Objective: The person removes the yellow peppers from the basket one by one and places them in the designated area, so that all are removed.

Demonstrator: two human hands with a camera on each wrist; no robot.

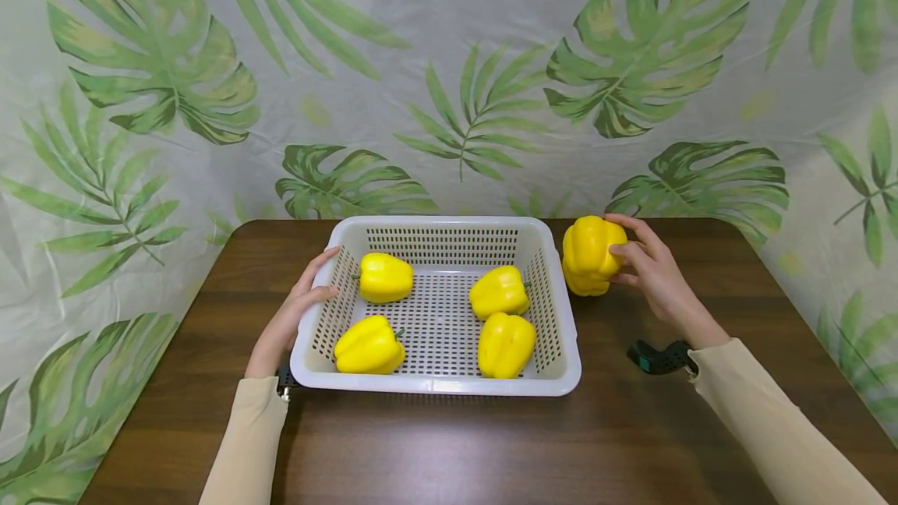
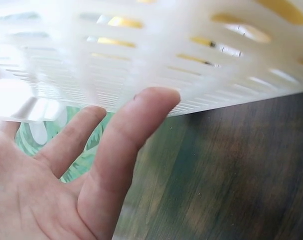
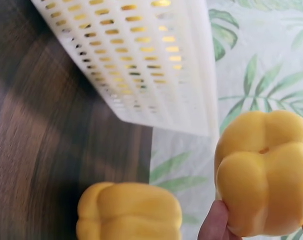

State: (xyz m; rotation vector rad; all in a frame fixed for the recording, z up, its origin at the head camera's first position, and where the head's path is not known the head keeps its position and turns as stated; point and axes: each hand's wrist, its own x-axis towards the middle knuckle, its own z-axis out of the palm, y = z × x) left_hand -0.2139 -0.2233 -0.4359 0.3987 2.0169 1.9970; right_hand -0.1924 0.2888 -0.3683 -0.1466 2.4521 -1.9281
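Right of the basket (image 1: 435,386), right hand (image 1: 655,271) pinches a pepper (image 1: 588,246)
Held basket-side, its long axis unclear; left hand (image 1: 296,314), straight-fingered, touches the basket.

Leaf-print backdrop (image 1: 449,61) behind brown table (image 1: 449,450)

No text, label, brand, number or sign can be read

Right hand (image 1: 655,275): mostly cut off below in the right wrist view
Lower pepper (image 3: 129,212): cropped there too — largely covered by the held pepper (image 1: 592,244) in head view
Basket wall (image 2: 126,60): blurred — left wrist view
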